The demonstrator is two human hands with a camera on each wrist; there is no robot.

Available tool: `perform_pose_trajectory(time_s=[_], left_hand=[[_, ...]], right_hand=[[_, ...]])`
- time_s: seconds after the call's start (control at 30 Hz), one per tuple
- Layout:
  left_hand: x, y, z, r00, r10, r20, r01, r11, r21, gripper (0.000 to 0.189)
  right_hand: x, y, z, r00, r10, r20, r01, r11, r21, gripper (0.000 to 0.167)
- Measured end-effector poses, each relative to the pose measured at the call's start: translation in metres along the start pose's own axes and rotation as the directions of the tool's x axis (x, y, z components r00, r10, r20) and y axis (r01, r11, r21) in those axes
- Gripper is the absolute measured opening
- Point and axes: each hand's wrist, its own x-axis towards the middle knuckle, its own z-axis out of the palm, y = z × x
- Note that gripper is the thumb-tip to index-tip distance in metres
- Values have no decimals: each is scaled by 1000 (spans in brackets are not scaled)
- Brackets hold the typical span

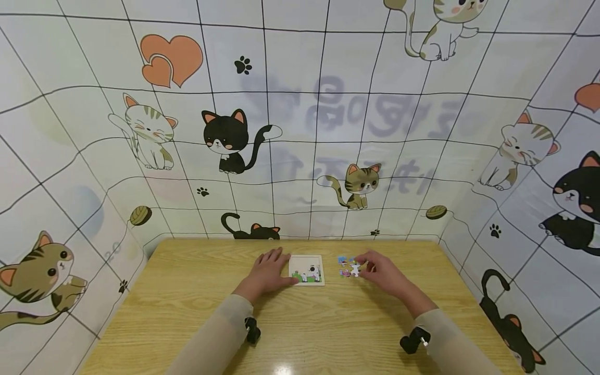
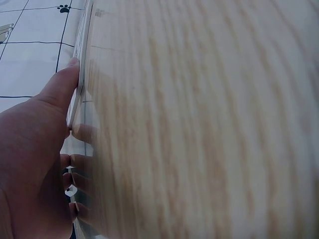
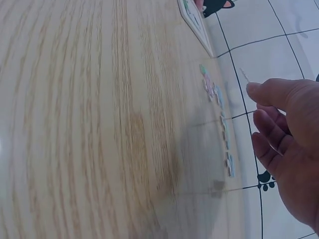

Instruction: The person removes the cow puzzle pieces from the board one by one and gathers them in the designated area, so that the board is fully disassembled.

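Note:
A small square puzzle board (image 1: pixel 304 262) with a pale frame lies on the table, its lower part filled with green, white and black picture pieces. My left hand (image 1: pixel 268 273) rests flat to the left of it, thumb (image 2: pixel 64 82) on the board's near left corner and the other fingers spread on the table. To the right, my right hand (image 1: pixel 382 273) pinches a whitish puzzle piece (image 1: pixel 355 270) between thumb and finger; the right wrist view shows this piece (image 3: pixel 244 74) edge-on, raised off the table. Several loose puzzle pieces (image 3: pixel 208 85), blue and pink, lie beside that hand.
The wooden table (image 1: pixel 300 323) ends at a white cloth wall (image 1: pixel 290 114) printed with cats and grid lines, which also encloses both sides. A black device (image 1: pixel 253 330) is strapped to the left wrist, another (image 1: pixel 413 341) to the right.

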Motion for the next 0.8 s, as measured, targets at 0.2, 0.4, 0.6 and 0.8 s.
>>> perform_pose_trajectory(time_s=[0.2, 0.4, 0.6, 0.8], left_hand=[[2, -2, 0, 1000, -7, 8, 7, 1000, -13, 91], [4, -6, 5, 1000, 0, 6, 1, 1000, -20, 95], [0, 0, -1, 1000, -4, 6, 4, 1000, -10, 92], [5, -5, 4, 1000, -20, 19, 20, 1000, -7, 92]], right_hand=[[0, 11, -1, 1000, 26, 5, -26, 1000, -6, 35], [-1, 16, -1, 998, 57, -11, -57, 998, -30, 36], [-1, 18, 0, 997, 74, -14, -74, 997, -28, 35], [-2, 23, 1, 997, 73, -3, -73, 997, 2, 35]])
